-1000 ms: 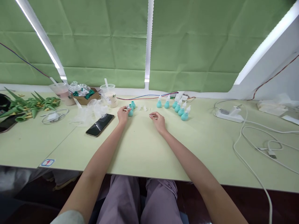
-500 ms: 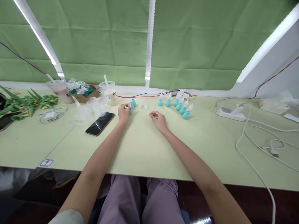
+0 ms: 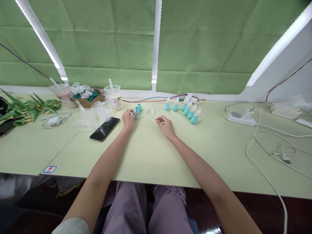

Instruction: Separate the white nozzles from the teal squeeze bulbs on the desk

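Note:
My left hand (image 3: 128, 119) is closed at the side of the nearest small teal squeeze bulb (image 3: 136, 116), with something whitish at the bulb's top by my fingertips. Right behind it stand more teal bulbs (image 3: 139, 107) with open necks. My right hand (image 3: 165, 124) rests on the table with thumb and fingers pinched together; whatever is between them is too small to name. Small clear plastic pieces (image 3: 152, 111) lie between my hands. To the right stand several teal bulbs with pointed translucent nozzles (image 3: 194, 120).
A phone (image 3: 104, 129) and crumpled clear plastic (image 3: 99, 112) lie left of my left arm. Behind are a drink cup (image 3: 115, 99) and a cardboard box (image 3: 89, 102). Green plastic parts (image 3: 31, 109) are at far left. A power strip (image 3: 241, 119) with white cables lies right.
My left hand has shifted slightly left and lower; its fingers, earlier over the bulb's top with a whitish piece, now sit at its side. My right hand has hardly moved.

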Available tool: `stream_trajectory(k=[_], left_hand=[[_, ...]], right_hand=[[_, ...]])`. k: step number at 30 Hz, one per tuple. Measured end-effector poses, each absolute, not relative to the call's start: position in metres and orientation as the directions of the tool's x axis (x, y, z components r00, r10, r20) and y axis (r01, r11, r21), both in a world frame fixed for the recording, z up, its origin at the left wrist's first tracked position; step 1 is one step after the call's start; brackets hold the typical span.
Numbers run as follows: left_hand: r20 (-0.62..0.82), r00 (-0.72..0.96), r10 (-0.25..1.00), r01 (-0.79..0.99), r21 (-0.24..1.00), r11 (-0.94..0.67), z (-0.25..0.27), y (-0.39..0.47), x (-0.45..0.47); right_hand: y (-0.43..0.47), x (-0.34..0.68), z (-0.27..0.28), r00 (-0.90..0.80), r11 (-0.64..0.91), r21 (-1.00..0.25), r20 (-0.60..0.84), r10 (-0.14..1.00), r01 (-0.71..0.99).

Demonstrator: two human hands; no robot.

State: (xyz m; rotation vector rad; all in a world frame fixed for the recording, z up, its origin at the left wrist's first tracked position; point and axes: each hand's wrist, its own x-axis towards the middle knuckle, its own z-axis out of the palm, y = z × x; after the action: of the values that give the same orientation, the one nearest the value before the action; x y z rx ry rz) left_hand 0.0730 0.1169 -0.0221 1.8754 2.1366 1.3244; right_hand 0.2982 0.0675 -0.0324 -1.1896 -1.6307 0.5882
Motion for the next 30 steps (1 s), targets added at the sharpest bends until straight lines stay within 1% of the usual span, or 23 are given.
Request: stream_trajectory(k=[3,8,17,23,30], left_hand=[[0.494,-0.298,0.817,0.803,0.592,-0.066,-0.0204,0.1166,0.0731],[0.516,-0.276,0.811,0.821,0.565,-0.080,-0.0199,0.1160,0.0739],[0.493,-0.268,0.828,0.821,0.566,-0.071,-0.0222,0.1174,0.0747],[0.510,-0.260,0.820,0.801,0.588,-0.112,-0.0226,0.1166,0.0749],[0.540,-0.215,0.814,0.848,0.517,-0.119,-0.0248,0.1151,0.0762]], right_hand=[[0.0656,0.2983,-0.0313,-0.033,0.404,-0.807,0.434,0.901,0.430],[0.0643,0.2983,-0.0305,-0.038,0.399,-0.803,0.428,0.903,0.443],[0.0639,0.2971,-0.0303,-0.049,0.404,-0.796,0.430,0.901,0.451],[0.0659,0.2967,-0.0324,-0.046,0.406,-0.796,0.433,0.900,0.449],[0.0637,0.2969,-0.0316,-0.057,0.420,-0.785,0.445,0.894,0.456]])
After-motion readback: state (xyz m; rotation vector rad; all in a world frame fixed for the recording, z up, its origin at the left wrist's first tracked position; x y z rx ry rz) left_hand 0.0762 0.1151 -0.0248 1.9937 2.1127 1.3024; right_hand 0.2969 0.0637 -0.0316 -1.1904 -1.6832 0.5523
